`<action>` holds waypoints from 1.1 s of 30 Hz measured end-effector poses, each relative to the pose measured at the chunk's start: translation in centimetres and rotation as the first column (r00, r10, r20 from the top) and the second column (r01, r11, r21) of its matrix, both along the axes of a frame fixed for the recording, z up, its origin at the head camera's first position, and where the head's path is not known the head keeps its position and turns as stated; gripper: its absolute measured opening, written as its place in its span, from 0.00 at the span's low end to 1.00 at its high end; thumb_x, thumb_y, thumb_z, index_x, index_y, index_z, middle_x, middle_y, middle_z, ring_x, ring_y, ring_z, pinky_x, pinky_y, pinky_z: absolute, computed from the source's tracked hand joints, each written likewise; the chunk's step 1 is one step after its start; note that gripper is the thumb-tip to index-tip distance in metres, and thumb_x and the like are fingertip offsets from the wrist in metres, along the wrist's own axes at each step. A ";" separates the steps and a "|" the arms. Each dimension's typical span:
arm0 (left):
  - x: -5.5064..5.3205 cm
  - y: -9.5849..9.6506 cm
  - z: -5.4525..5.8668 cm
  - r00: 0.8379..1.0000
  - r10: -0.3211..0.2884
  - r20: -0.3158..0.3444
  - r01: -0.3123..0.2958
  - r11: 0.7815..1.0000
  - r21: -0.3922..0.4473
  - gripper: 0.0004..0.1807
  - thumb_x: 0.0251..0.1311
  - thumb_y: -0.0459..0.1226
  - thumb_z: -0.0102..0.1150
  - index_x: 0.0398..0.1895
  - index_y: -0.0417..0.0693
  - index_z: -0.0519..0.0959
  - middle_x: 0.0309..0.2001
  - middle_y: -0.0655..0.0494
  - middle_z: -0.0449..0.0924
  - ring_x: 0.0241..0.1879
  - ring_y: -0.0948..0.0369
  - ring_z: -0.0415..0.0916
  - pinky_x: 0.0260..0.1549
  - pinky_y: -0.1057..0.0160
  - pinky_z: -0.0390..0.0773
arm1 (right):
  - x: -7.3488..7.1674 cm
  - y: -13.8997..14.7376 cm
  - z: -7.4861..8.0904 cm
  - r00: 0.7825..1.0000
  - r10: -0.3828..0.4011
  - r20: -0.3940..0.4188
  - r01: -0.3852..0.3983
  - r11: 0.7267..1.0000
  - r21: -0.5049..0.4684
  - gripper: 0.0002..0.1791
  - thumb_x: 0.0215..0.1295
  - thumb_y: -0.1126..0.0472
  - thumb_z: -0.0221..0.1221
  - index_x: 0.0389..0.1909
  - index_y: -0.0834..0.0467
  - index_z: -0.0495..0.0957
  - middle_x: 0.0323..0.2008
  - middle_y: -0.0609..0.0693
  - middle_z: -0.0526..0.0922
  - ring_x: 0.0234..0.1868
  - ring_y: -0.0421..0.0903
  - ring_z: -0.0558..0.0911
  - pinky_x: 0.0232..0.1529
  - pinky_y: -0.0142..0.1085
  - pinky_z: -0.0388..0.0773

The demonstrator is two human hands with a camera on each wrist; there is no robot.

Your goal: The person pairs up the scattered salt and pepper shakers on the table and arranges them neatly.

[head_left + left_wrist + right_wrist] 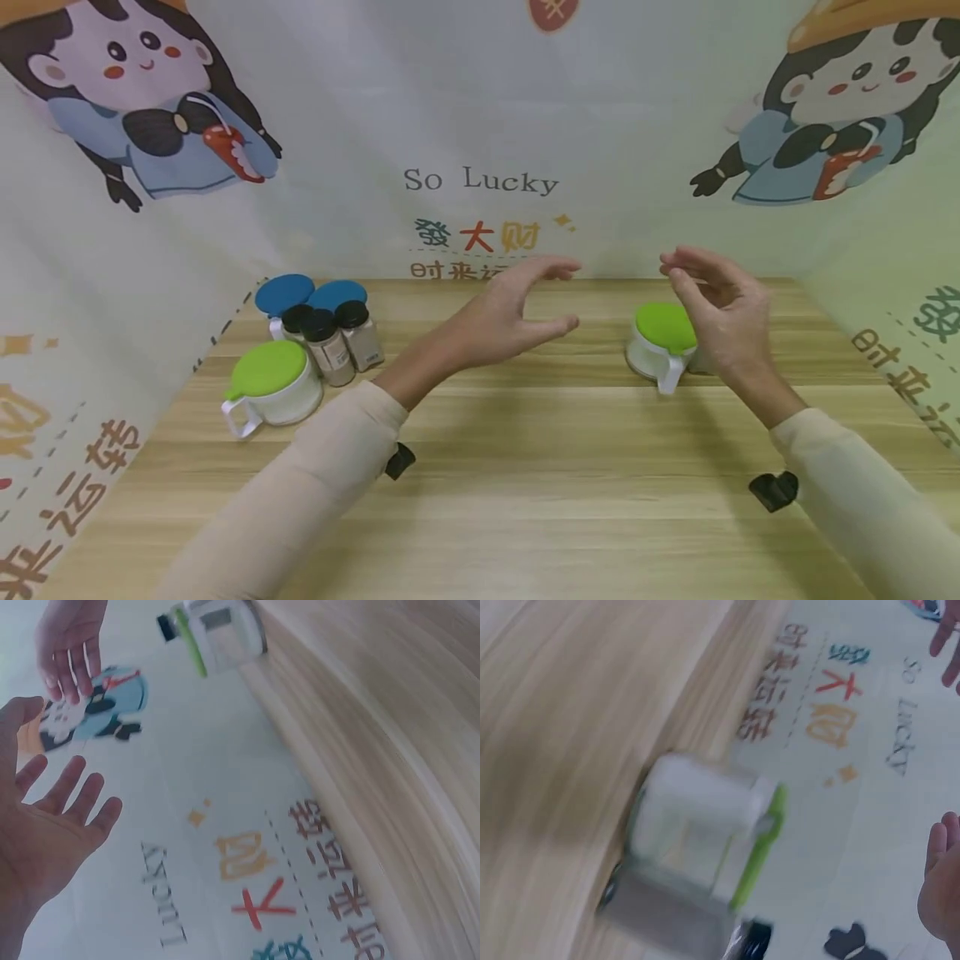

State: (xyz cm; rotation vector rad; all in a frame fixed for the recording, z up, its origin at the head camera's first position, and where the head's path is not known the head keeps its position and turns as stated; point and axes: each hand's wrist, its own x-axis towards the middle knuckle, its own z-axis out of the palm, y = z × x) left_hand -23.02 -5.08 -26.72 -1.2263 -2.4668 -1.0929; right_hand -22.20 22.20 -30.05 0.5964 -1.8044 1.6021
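Observation:
My left hand (pixel 517 312) hovers over the middle of the table, its thumb and fingers spread apart, holding nothing. Across from it, my right hand (pixel 723 312) is raised with loosely bent fingers and nothing in its grasp. Nearest to the right hand is a white-handled seasoning pot with a green lid (pixel 663 329). Beside that pot stands a black-capped spice bottle (pixel 671 915), mostly hidden behind the right hand in the head view. The left wrist view shows both hands (pixel 56 832) apart from the pot (pixel 229 637).
At the left of the table, another green-lidded pot (pixel 273 383) stands by three black-capped spice bottles (pixel 328 350). Two blue lids (pixel 285 293) show behind them. A printed cloth (pixel 480 108) hangs behind and at both sides of the wooden table (pixel 525 500).

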 end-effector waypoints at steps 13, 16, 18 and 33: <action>2.0 -10.1 2.2 0.978 0.169 0.123 -0.147 0.975 -0.168 0.31 0.69 0.45 0.64 0.73 0.52 0.68 0.67 0.56 0.71 0.68 0.57 0.65 0.65 0.49 0.66 | -0.1 -5.5 -0.4 0.994 0.088 0.069 -0.097 0.984 0.151 0.18 0.69 0.70 0.63 0.59 0.66 0.79 0.51 0.57 0.85 0.50 0.42 0.83 0.51 0.32 0.79; 2.6 -12.7 1.9 0.971 0.219 0.096 -0.194 0.956 -0.222 0.31 0.71 0.46 0.63 0.74 0.50 0.67 0.68 0.52 0.70 0.69 0.54 0.65 0.65 0.46 0.66 | -0.1 -6.5 -0.3 0.989 0.109 0.098 -0.127 0.971 0.204 0.21 0.69 0.69 0.63 0.62 0.65 0.76 0.54 0.57 0.84 0.53 0.46 0.82 0.52 0.33 0.79; 2.9 -14.5 1.8 0.961 0.267 0.073 -0.245 0.943 -0.225 0.31 0.70 0.45 0.63 0.73 0.49 0.68 0.68 0.50 0.71 0.68 0.51 0.66 0.64 0.44 0.67 | -0.3 -7.2 -0.2 0.980 0.137 0.146 -0.169 0.958 0.232 0.25 0.69 0.69 0.64 0.66 0.64 0.73 0.57 0.57 0.81 0.56 0.48 0.80 0.54 0.36 0.79; 3.9 -28.0 -0.1 0.812 0.527 0.251 -0.507 0.850 -0.146 0.35 0.72 0.47 0.61 0.75 0.41 0.62 0.71 0.38 0.63 0.70 0.40 0.57 0.64 0.33 0.61 | -2.6 -14.5 0.7 0.852 0.327 0.409 -0.453 0.852 0.262 0.40 0.62 0.61 0.72 0.73 0.61 0.66 0.63 0.55 0.76 0.63 0.51 0.76 0.61 0.39 0.74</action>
